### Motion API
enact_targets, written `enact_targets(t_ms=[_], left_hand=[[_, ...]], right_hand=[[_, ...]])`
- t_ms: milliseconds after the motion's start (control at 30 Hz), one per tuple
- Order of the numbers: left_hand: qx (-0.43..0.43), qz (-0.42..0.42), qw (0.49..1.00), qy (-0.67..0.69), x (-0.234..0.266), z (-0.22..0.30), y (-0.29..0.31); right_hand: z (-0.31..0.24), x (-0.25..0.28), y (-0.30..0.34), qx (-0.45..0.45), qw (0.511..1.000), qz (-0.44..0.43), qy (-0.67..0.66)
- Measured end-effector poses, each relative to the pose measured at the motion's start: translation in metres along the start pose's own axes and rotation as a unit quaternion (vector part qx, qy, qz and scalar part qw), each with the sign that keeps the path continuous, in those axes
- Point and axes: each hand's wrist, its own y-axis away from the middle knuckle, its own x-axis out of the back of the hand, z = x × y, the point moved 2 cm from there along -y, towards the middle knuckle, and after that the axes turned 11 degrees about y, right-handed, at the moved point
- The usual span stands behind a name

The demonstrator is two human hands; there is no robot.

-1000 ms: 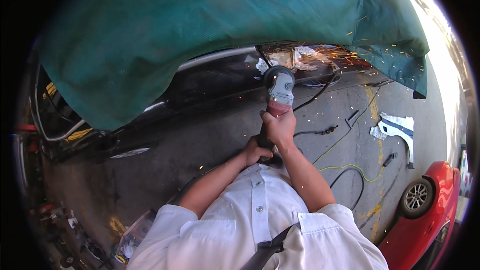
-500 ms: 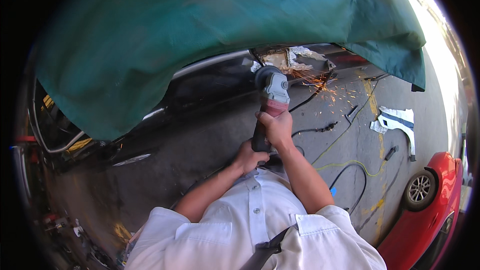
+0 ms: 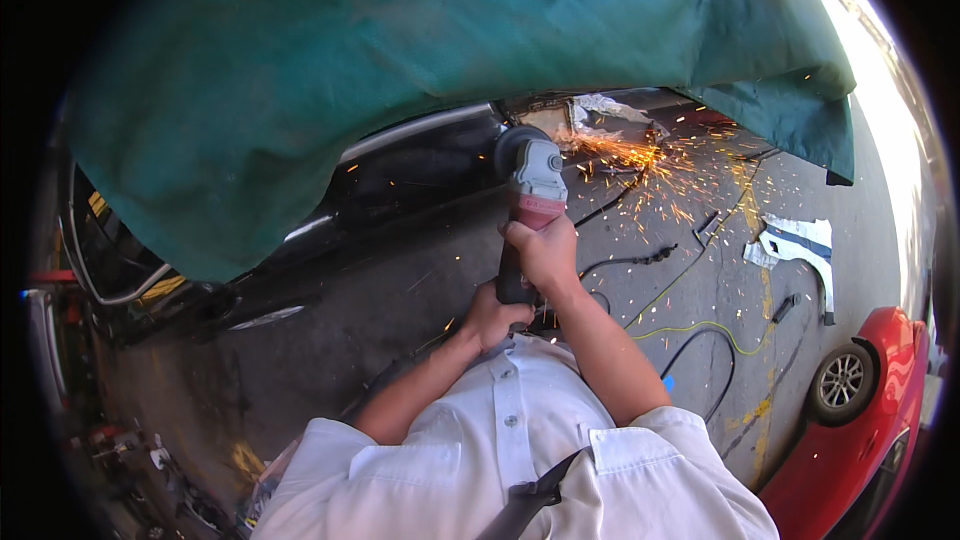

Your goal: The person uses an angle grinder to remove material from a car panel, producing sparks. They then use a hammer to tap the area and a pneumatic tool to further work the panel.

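Both my hands are wrapped round an angle grinder [image 3: 540,172] with a grey metal head and a red and black body. My right hand [image 3: 546,255] grips its body just below the head. Lower down, my left hand [image 3: 492,314] closes round the rear of the handle. The dark disc [image 3: 513,147] meets the side of a black car [image 3: 410,165], by an opened-up section of bodywork [image 3: 590,120] with ragged pale edges. A thick spray of orange sparks [image 3: 640,152] flies off to the right. The exact contact line is hidden behind the disc.
A green cover [image 3: 400,30] drapes over the car. On the floor to the right lie a white fender panel [image 3: 800,250], a hammer [image 3: 706,228], a dark tool [image 3: 786,308], black hoses and a yellow-green cable [image 3: 690,328]. A red car [image 3: 860,410] stands at lower right.
The grinder and my hands have shifted slightly left. The sparks have become denser and spread wider, some reaching the floor and my forearms.
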Motion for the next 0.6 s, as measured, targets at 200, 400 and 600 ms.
enact_targets(t_ms=[200,400,600], left_hand=[[0.019,0.018,0.999,-0.023,-0.004,-0.001,-0.001],[0.02,0.006,1.0,0.012,-0.008,0.002,-0.001],[0.015,0.013,0.998,0.055,-0.009,0.008,0.0]], right_hand=[[-0.015,0.005,0.002,0.0,1.0,0.014,0.016],[-0.016,0.007,0.001,-0.058,0.998,-0.029,0.008],[-0.018,0.005,-0.004,-0.002,0.999,-0.013,0.041]])
